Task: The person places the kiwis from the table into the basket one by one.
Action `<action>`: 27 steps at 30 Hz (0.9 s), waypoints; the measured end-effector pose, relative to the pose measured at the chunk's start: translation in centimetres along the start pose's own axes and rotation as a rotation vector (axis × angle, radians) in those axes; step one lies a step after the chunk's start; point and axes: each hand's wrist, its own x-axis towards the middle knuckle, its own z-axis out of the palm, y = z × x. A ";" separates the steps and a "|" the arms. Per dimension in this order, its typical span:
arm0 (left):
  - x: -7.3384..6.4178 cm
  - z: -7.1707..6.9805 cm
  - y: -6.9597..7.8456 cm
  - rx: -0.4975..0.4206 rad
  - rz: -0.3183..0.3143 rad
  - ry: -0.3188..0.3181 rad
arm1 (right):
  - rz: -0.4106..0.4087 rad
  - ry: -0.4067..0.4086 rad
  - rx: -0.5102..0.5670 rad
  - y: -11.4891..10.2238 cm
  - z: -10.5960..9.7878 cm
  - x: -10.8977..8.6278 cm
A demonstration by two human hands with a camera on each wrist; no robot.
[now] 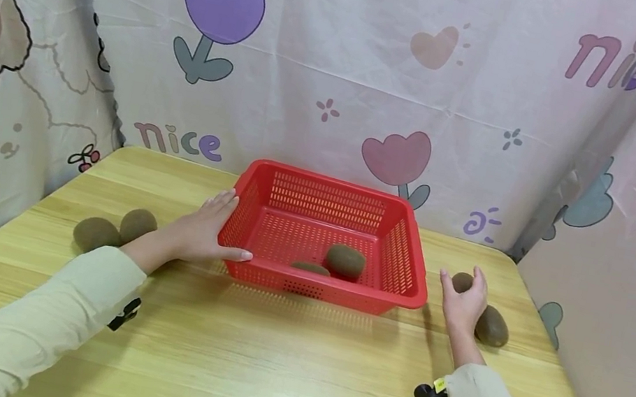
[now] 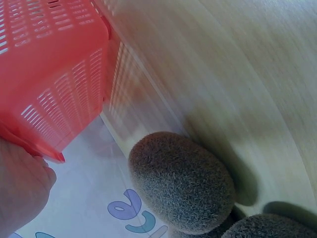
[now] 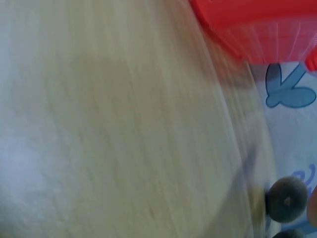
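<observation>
A red plastic basket (image 1: 315, 285) with slotted walls stands on the table, holding a kiwi (image 1: 345, 261) and part of another kiwi (image 1: 310, 268) behind its near rim. My left hand (image 1: 204, 228) rests on its left corner, fingers extended along the side and thumb over the front rim. Off to the right, my right hand (image 1: 464, 306) has thumb and fingers spread about a small brown kiwi (image 1: 461, 282), which shows between them. Beside that hand lies another kiwi (image 1: 492, 326). The right wrist view catches the kiwi (image 3: 287, 199) with only a sliver of fingertip.
Left of the basket, near my left forearm, kiwis (image 1: 97, 235) lie together; the left wrist view shows a large fuzzy kiwi (image 2: 181, 182) close up. Printed curtains (image 1: 318, 49) enclose the wooden table (image 1: 263, 366) at back and sides.
</observation>
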 end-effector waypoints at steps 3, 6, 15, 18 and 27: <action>0.1 0.1 -0.1 0.005 0.001 0.000 | 0.029 -0.024 -0.022 0.4 -0.1 0.1; 0.1 0.1 -0.1 0.008 0.001 -0.001 | 0.057 -0.056 -0.049 0.9 -0.1 0.3; 0.1 0.1 -0.1 0.001 -0.015 -0.009 | 0.127 -0.135 -0.116 1.7 0.1 0.8; 0.1 0.0 -0.1 0.000 -0.018 -0.008 | 0.142 -0.138 -0.116 1.7 0.1 1.0; 0.0 0.0 -0.1 0.003 -0.012 -0.007 | 0.211 -0.187 -0.098 2.0 -0.1 1.1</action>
